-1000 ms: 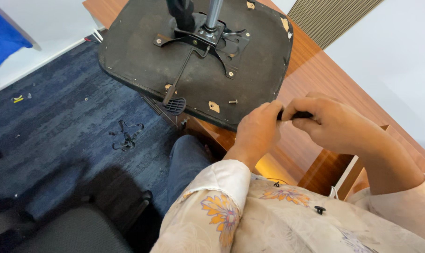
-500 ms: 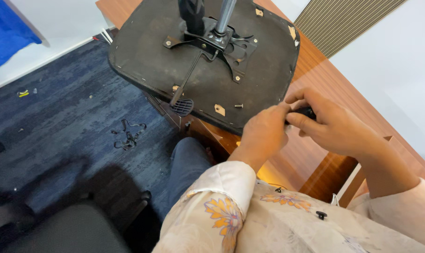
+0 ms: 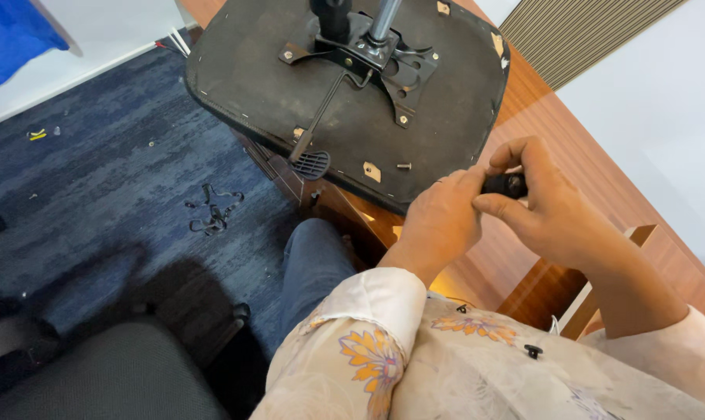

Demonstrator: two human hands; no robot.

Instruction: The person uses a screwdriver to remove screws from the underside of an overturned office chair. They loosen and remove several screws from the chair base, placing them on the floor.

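An upturned black chair seat [image 3: 306, 85] lies on a wooden desk [image 3: 570, 148], its metal mechanism plate [image 3: 368, 50] and lever with a black paddle handle [image 3: 310, 163] facing up. Just right of the seat's near edge, my right hand [image 3: 547, 206] pinches a small black cylindrical part [image 3: 504, 184] between thumb and fingers. My left hand [image 3: 439, 218] meets it from the left, fingertips touching the same part. What the part's hidden end looks like I cannot make out.
Blue carpet [image 3: 119, 171] to the left carries a tangle of black clips [image 3: 212, 211] and small bits. A black chair seat [image 3: 111, 373] sits at lower left. A screw [image 3: 404, 166] stands in the upturned seat. Small black pieces [image 3: 532, 350] rest on my floral shirt.
Both hands have stayed joined on the small black part and shifted slightly right and up; more of the part now shows between my right fingers. The view has drifted.
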